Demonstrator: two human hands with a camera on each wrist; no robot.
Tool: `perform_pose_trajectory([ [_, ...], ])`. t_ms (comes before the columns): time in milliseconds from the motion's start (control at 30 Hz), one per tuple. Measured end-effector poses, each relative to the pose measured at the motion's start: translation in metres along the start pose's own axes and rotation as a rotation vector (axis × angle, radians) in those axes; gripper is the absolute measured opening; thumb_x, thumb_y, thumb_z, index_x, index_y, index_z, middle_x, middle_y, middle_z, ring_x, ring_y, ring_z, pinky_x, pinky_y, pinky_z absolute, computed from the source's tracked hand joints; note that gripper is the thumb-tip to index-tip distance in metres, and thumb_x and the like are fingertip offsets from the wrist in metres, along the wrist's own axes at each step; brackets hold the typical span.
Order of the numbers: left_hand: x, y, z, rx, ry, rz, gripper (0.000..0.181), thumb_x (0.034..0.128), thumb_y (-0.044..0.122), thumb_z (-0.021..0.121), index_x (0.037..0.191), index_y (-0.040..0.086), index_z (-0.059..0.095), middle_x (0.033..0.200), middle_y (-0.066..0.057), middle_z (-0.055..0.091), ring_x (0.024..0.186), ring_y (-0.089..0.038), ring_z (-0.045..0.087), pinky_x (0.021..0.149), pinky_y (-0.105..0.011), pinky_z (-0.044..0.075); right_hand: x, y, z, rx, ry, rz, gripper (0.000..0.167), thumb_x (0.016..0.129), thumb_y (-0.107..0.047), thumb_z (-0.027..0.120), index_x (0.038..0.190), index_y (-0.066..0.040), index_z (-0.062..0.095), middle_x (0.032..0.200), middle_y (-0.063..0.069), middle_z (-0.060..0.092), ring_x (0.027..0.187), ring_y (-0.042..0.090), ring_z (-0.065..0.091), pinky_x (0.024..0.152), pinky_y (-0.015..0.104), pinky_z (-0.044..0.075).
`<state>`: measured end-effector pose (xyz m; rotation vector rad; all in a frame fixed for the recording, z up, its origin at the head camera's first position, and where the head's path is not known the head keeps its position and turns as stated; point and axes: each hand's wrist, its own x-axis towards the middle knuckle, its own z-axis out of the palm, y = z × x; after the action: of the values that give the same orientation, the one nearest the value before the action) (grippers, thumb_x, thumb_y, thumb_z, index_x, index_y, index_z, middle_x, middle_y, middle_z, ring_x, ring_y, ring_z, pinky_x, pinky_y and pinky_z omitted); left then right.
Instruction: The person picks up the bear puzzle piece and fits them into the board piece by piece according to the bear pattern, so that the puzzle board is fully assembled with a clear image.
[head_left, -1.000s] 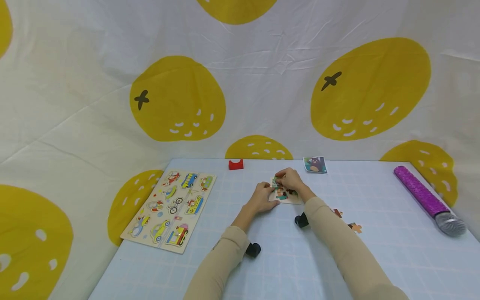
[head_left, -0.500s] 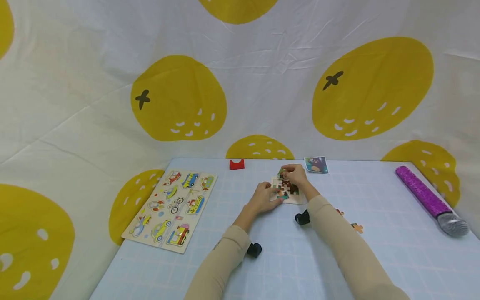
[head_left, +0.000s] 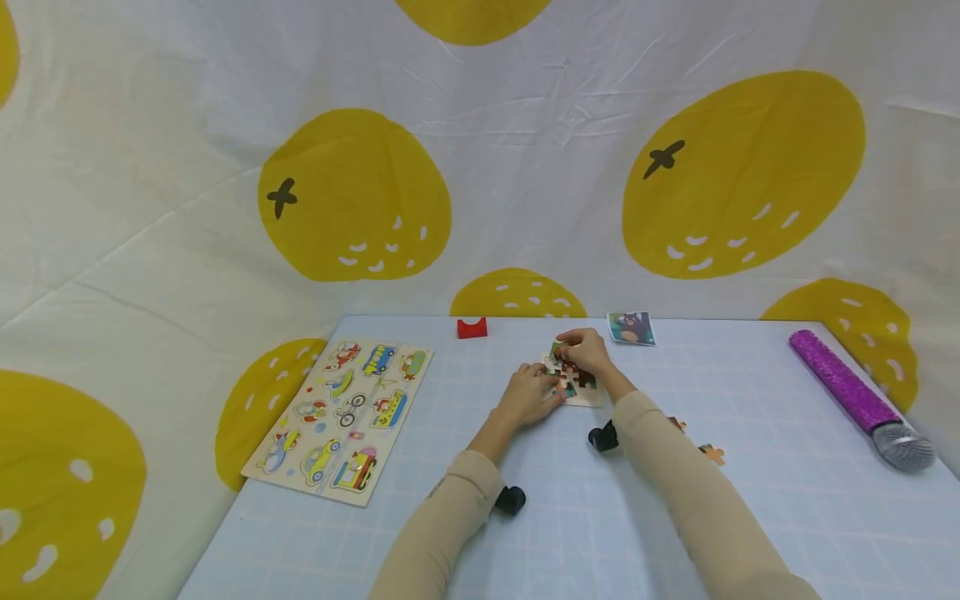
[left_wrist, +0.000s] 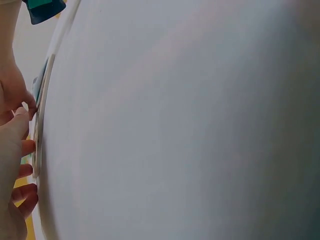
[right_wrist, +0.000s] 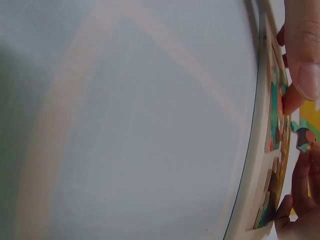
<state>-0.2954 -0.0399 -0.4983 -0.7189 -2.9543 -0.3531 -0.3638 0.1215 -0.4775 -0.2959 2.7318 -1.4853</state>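
Jigsaw board [head_left: 588, 402] lies towards the far part of the pale blue surface [head_left: 555, 542], between the two hands, partly filled with pieces in brown, orange and teal. Over its left side reaches the left hand [head_left: 528, 393], fingers spread and slightly bent, with the thumb near the front edge; how firmly they press, I cannot tell. Above the board's far left part, the right hand [head_left: 587, 350] pinches a small green and dark jigsaw piece [right_wrist: 302, 137] between its fingers. Two loose pieces [head_left: 712, 454] lie to the right of the right forearm, partly behind the sleeve. Beyond the right hand is a picture card [head_left: 632, 328] showing a bear, and further left, near the back edge, sits a red block [head_left: 472, 330]. Well to the left lies a wooden vehicle puzzle [head_left: 337, 425]; far right rests a purple glittery microphone [head_left: 847, 379] with a silver head.
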Motion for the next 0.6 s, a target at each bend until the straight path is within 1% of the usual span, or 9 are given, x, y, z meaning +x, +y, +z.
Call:
perform_pose_trajectory([
  [67, 0.0001, -0.0001, -0.0001, 0.002, 0.004, 0.003, 0.044, 0.0943, 0.047, 0.049, 0.126, 0.02, 0.062, 0.131, -0.006, 0.052, 0.115, -0.022, 0.047, 0.095, -0.038, 0.042, 0.0007, -0.0012, 0.0029, -0.036, -0.005, -0.016, 0.025, 0.087, -0.003, 0.059, 0.109, 0.006, 0.066, 0.105, 0.025, 0.065, 0.101, 0.038, 0.058, 0.081, 0.042, 0.05],
  [233, 0.0009, -0.0011, 0.0027, 0.0, 0.004, 0.005, 0.045, 0.0944, 0.047, 0.049, 0.129, 0.02, 0.06, 0.131, -0.006, 0.052, 0.115, -0.022, 0.047, 0.095, -0.038, 0.042, -0.0009, -0.005, 0.0074, -0.118, -0.072, -0.017, 0.024, 0.089, -0.003, 0.058, 0.109, 0.007, 0.066, 0.108, 0.024, 0.065, 0.095, 0.035, 0.062, 0.073, 0.036, 0.052],
  [300, 0.0009, -0.0015, 0.0043, 0.008, 0.002, 0.004, 0.046, 0.0948, 0.048, 0.047, 0.13, 0.021, 0.059, 0.132, -0.006, 0.052, 0.115, -0.022, 0.047, 0.094, -0.038, 0.042, -0.0021, -0.0061, 0.0079, -0.149, -0.109, -0.018, 0.026, 0.089, -0.005, 0.06, 0.112, 0.007, 0.065, 0.11, 0.024, 0.064, 0.095, 0.035, 0.062, 0.073, 0.037, 0.053],
  [400, 0.0003, -0.0015, 0.0052, 0.022, -0.002, 0.005, 0.047, 0.0954, 0.049, 0.045, 0.131, 0.022, 0.057, 0.131, -0.007, 0.051, 0.114, -0.022, 0.047, 0.094, -0.038, 0.043, -0.0036, -0.0064, 0.0081, -0.206, -0.151, -0.025, 0.031, 0.088, -0.009, 0.063, 0.116, 0.006, 0.063, 0.114, 0.023, 0.063, 0.101, 0.035, 0.06, 0.083, 0.043, 0.051],
  [500, -0.0006, -0.0008, 0.0046, 0.032, -0.003, 0.008, 0.047, 0.0958, 0.05, 0.044, 0.132, 0.022, 0.057, 0.131, -0.007, 0.051, 0.114, -0.022, 0.047, 0.094, -0.038, 0.043, -0.0041, -0.0057, 0.008, -0.233, -0.17, -0.041, 0.033, 0.088, -0.01, 0.064, 0.118, 0.006, 0.062, 0.116, 0.022, 0.062, 0.105, 0.037, 0.058, 0.09, 0.049, 0.047],
  [600, -0.0016, 0.0003, 0.0031, 0.039, -0.01, 0.008, 0.048, 0.0957, 0.05, 0.044, 0.132, 0.022, 0.057, 0.132, -0.006, 0.051, 0.115, -0.023, 0.046, 0.094, -0.038, 0.042, -0.0037, -0.0048, 0.0073, -0.19, -0.155, -0.045, 0.031, 0.088, -0.009, 0.064, 0.116, 0.006, 0.063, 0.115, 0.023, 0.062, 0.105, 0.038, 0.058, 0.09, 0.049, 0.047],
])
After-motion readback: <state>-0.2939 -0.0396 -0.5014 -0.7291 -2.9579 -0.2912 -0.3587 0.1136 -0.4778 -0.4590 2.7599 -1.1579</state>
